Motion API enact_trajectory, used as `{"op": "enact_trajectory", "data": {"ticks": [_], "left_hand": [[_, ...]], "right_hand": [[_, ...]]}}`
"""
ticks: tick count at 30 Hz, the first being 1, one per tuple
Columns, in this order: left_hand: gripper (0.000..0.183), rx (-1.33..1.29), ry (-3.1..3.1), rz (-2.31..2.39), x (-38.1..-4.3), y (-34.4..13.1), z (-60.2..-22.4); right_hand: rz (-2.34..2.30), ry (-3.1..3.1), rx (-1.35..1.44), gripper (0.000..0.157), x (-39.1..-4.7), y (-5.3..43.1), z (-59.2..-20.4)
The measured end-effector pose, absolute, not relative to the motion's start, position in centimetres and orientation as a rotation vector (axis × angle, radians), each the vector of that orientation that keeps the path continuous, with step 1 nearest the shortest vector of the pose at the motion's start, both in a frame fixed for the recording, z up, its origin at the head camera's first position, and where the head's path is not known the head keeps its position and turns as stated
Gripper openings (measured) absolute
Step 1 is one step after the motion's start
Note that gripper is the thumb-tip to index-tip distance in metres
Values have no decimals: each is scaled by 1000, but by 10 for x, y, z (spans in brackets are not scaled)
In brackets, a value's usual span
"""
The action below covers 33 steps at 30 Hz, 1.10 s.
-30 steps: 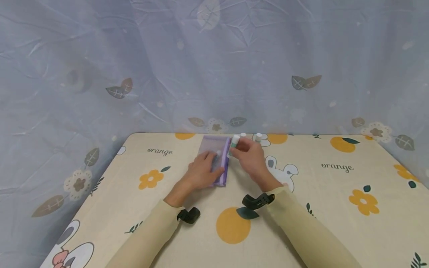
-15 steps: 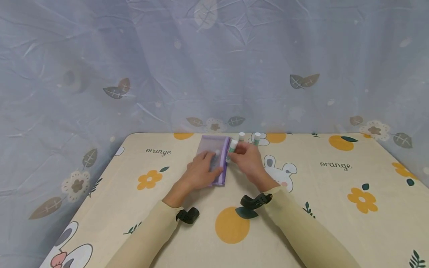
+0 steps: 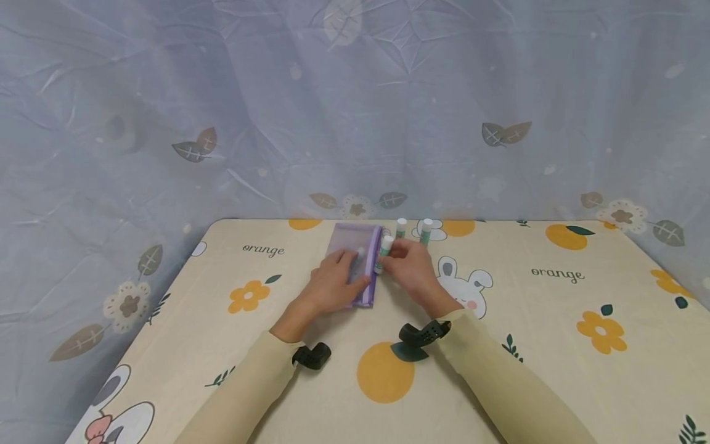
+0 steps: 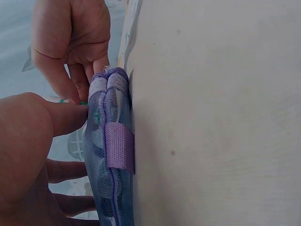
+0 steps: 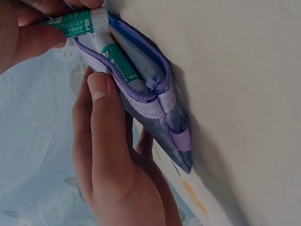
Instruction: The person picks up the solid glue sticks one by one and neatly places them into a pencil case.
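A purple translucent mesh zip pouch [image 3: 355, 237] lies on the table, its zipped edge facing right. My left hand [image 3: 333, 280] rests on top, thumb near the mouth and fingers spread over the mesh. In the right wrist view the mouth gapes, and a green-labelled glue stick [image 5: 118, 60] lies inside. My right hand [image 3: 413, 268] pinches another glue stick [image 5: 80, 24] between thumb and fingers. This one has a white cap [image 3: 386, 242] and is tilted, right at the pouch's opening. In the left wrist view the pouch's side [image 4: 110, 155] hides most of the held stick.
Two more glue sticks stand upright behind my right hand, one nearer the pouch [image 3: 401, 227] and one farther right [image 3: 426, 231]. A patterned cloth [image 3: 499, 382] covers the table. A grey-blue curtain [image 3: 355, 123] hangs along the back edge.
My right hand has lowered the glue stick slightly along the pouch's opening, toward me. The standing sticks behind it show more fully. My left hand stays in place on the pouch.
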<state>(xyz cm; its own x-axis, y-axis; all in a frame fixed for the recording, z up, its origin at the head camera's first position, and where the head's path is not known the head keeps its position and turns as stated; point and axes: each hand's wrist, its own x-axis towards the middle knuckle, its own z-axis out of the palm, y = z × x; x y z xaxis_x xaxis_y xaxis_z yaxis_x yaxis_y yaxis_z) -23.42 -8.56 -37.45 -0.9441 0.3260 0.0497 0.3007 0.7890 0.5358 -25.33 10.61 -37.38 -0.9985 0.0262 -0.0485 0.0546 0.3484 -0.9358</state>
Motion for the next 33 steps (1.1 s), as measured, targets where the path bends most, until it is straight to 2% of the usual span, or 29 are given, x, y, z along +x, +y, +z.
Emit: {"op": "enact_trajectory", "data": {"ticks": [14,29,33], "left_hand": [[67,500,2925,849,-236,-84,-375],[67,511,2926,868,-233,-85,-374],[67,499,2920,872,-233,-85,-374]], "right_hand": [[-1765,2540,117,43,-254,108,-376],[-1850,2420,110,35,-257,106,-382],[-1921,2310,113,40,-257,105,-383]]}}
